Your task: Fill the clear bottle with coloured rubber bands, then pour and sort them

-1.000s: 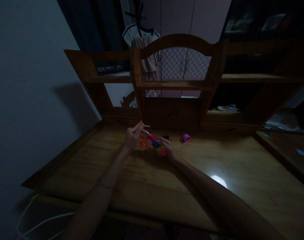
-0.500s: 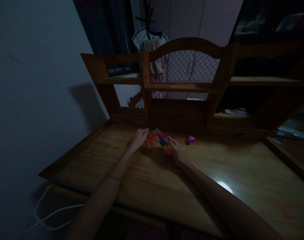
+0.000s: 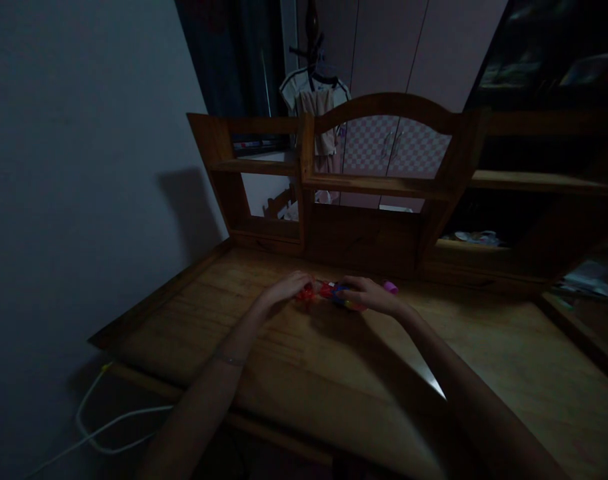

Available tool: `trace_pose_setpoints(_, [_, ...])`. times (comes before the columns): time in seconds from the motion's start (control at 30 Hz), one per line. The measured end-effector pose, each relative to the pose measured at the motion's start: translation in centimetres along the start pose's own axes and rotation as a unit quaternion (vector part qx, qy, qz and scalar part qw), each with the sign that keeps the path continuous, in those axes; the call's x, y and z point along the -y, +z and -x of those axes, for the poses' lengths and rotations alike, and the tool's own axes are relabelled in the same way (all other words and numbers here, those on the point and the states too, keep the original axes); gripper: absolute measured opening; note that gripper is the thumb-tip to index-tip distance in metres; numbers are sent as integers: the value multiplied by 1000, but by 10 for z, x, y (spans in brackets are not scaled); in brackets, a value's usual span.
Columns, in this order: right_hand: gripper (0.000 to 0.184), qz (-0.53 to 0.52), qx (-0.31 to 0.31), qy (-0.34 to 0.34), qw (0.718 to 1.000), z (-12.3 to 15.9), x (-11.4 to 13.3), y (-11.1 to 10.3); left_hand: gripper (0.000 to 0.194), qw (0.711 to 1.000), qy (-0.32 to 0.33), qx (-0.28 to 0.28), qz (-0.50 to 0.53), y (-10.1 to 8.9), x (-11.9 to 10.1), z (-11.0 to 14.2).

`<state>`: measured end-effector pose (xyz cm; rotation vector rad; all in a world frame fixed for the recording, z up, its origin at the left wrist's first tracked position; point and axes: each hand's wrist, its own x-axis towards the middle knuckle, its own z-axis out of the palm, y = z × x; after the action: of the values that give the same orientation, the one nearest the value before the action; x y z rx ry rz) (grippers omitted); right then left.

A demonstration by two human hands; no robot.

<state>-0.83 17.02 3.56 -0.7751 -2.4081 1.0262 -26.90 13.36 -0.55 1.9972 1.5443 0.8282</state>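
On the wooden desk (image 3: 334, 373), my right hand (image 3: 369, 295) is wrapped round a small clear container of coloured bits (image 3: 340, 294), lying nearly flat on its side. My left hand (image 3: 287, 291) rests palm down with its fingertips on a little heap of red pieces (image 3: 305, 293) at the container's mouth. A pink lid (image 3: 391, 287) lies just behind my right hand. The room is dim and fine detail is lost.
A wooden hutch (image 3: 384, 193) with open shelves rises along the back of the desk. A grey wall stands at the left, and a white cable (image 3: 99, 427) hangs below the desk's left corner. Small items (image 3: 477, 237) lie on the right shelf.
My right hand has tipped the container down from tilted to nearly flat. My left hand dropped from raised, spread fingers onto the red pieces. The camera view shifted left.
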Motion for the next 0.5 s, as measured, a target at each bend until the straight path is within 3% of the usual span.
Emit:
trace_pose_setpoints(0.13, [28, -11, 37, 17, 999, 1, -6, -10, 22, 996, 26, 82, 10, -10, 2, 7])
trace_pose_setpoints(0.23, [28, -20, 54, 23, 998, 2, -9, -13, 48, 993, 42, 114, 1, -13, 6, 11])
trace_pose_setpoints(0.3, [28, -22, 66, 29, 997, 2, -11, -14, 53, 992, 53, 115, -12, -12, 7, 12])
trace_pose_setpoints(0.5, [27, -24, 85, 36, 995, 2, -16, -17, 34, 989, 56, 140, -6, -1, 1, 11])
